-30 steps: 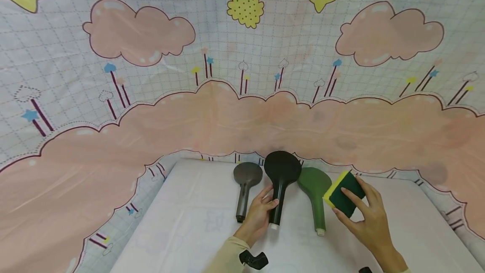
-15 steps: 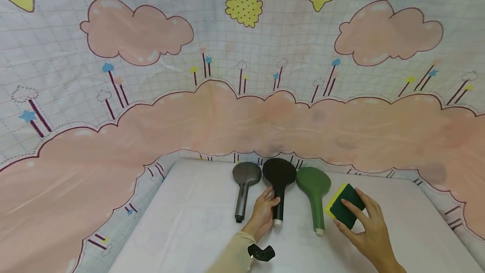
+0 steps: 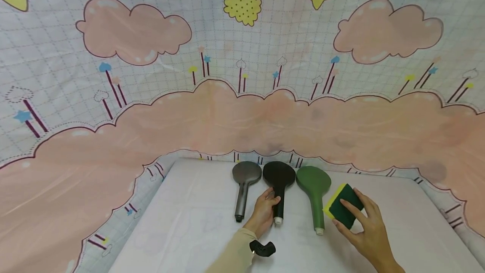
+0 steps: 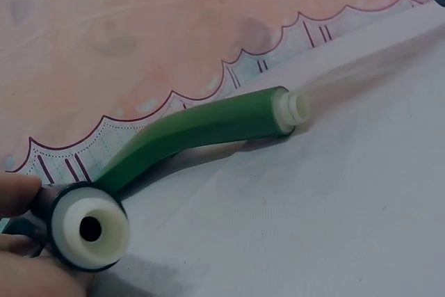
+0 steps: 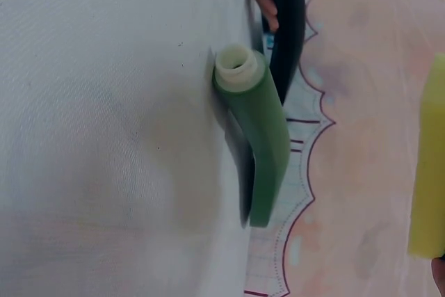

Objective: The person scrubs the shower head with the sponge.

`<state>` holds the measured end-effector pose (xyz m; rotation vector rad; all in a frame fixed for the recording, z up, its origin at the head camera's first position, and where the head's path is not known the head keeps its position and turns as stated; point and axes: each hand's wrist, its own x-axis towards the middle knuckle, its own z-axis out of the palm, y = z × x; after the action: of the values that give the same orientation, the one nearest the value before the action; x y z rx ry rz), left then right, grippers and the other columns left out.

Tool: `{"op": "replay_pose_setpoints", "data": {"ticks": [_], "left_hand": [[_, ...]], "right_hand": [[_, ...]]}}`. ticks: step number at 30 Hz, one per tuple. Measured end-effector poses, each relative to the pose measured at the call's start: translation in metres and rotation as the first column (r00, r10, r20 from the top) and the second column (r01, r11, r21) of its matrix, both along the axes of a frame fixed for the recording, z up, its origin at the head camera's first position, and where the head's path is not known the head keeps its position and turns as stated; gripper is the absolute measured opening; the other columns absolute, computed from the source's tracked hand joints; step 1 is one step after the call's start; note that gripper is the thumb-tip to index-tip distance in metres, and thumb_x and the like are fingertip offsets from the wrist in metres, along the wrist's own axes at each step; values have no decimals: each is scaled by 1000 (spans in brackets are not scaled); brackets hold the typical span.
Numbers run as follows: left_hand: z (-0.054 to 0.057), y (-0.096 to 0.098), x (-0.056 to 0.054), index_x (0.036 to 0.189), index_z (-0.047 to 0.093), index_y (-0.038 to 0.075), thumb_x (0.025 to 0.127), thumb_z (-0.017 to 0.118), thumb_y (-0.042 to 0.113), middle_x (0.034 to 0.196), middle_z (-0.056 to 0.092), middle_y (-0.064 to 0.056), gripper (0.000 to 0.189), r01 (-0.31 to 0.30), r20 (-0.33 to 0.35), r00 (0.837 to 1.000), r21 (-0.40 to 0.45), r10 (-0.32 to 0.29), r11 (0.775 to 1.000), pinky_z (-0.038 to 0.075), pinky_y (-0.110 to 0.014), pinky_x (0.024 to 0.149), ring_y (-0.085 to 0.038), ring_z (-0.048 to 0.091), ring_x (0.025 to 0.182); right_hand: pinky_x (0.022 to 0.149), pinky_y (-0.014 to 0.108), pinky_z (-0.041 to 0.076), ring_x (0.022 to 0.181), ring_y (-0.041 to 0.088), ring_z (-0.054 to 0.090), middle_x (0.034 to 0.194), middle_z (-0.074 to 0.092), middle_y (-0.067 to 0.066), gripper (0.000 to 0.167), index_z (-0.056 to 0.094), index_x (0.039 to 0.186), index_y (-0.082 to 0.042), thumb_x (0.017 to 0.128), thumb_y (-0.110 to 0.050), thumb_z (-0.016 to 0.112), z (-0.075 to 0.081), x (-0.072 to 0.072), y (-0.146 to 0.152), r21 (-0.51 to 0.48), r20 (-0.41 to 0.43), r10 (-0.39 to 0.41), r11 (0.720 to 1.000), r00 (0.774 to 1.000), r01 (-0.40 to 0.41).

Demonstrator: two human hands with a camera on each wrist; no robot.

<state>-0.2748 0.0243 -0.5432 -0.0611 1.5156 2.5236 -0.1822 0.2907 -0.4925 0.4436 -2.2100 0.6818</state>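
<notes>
Three handheld shower heads form a row near the table's far edge: a grey one, a black one and a green one. My left hand grips the black shower head by its handle, thumb and fingers around it. In the left wrist view, the white threaded end of the black handle faces the camera. To the right of the green shower head, my right hand holds a yellow and dark green sponge above the table. Only the sponge's yellow side shows in the right wrist view.
The white tabletop extends under and in front of the shower heads. Behind it hangs a printed curtain with pink clouds and stars. A black strap sits at my left wrist.
My left hand has brought the black shower head down and slightly toward me, level with the grey and green ones. The right hand shifted slightly and still holds the sponge.
</notes>
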Motion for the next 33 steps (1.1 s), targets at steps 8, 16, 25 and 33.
{"op": "replay_pose_setpoints", "data": {"ticks": [8,16,25,33], "left_hand": [[-3,-3,-2,147,30,-12,91,59,-2,147,39,-35,64,18,-7,1000,-153,-19,988,36,-49,113,-41,46,134],[1,-5,-2,138,44,-14,86,67,-2,129,57,-28,58,-35,-57,998,-371,15,928,49,-42,101,-33,59,117],[4,-8,0,122,63,-8,79,76,0,101,73,-16,45,-150,-232,973,-628,0,763,57,-29,80,-21,71,92],[11,-24,9,110,69,-2,84,73,6,105,73,-15,28,-216,-342,939,-660,-32,720,56,-23,74,-24,72,93]], "right_hand": [[106,2,17,125,43,41,144,48,24,64,71,117,-15,57,-19,91,0,0,-1,0,4,-4,1000,1000,4],[104,0,16,124,44,42,143,49,22,64,71,117,-17,57,-25,92,1,5,-4,2,20,-5,1000,1000,5],[104,0,15,124,45,42,144,49,21,64,71,118,-17,58,-26,93,1,7,-5,4,28,-7,1000,1000,7],[105,0,18,133,24,39,145,48,20,67,70,120,-17,57,-25,93,4,11,-10,21,9,24,999,1000,-24]]}}
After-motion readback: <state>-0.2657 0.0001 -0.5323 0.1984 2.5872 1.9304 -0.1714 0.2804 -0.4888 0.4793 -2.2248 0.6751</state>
